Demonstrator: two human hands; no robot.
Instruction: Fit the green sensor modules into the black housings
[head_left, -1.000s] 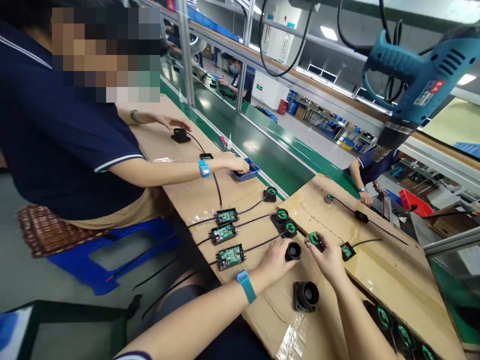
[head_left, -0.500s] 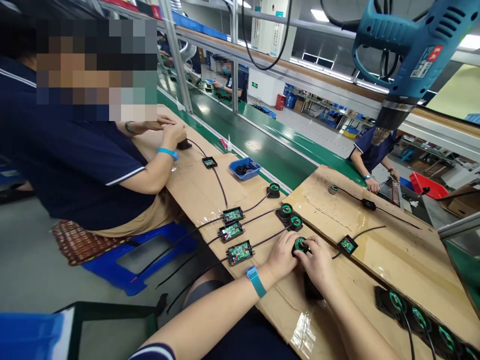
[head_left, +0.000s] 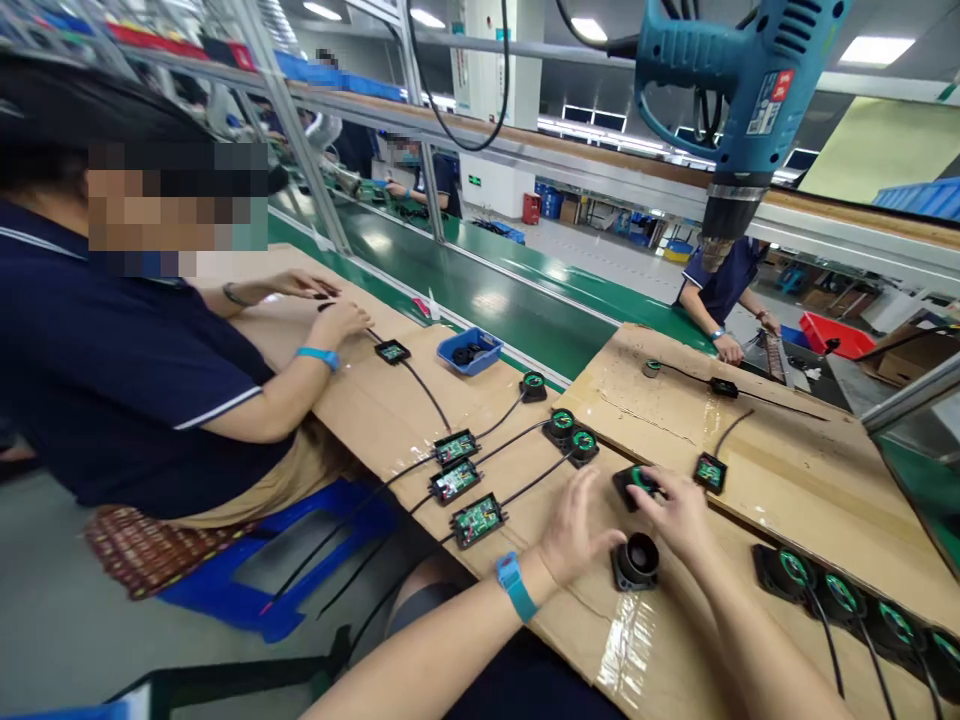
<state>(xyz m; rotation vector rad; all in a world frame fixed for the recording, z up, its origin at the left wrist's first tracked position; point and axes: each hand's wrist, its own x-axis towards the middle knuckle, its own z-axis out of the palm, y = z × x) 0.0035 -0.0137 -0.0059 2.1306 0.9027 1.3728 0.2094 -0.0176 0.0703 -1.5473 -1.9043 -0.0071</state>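
Note:
My right hand (head_left: pixel 679 510) holds a black housing with a green ring (head_left: pixel 628 487) between thumb and fingers, just above or on the cardboard. My left hand (head_left: pixel 574 530), its fingers spread, is beside it and holds nothing. Between and below my hands stands a black round cup on a square base (head_left: pixel 637 562). Left of my left hand lies an open black box with a green circuit board (head_left: pixel 478 520), cabled to one of two joined black housings (head_left: pixel 582 442). Beyond my right hand lies another boxed board (head_left: pixel 709 472).
A blue tray (head_left: pixel 470 352) of black parts stands near the green conveyor (head_left: pixel 525 310). A blue power drill (head_left: pixel 742 90) hangs overhead. At left, a seated person (head_left: pixel 135 330) works. Several ringed housings (head_left: pixel 840 597) line the lower right.
My left hand has let go of the ringed housing and opened. My right hand has moved it slightly right. The black cup, mostly covered before, now shows fully. The camera view has shifted.

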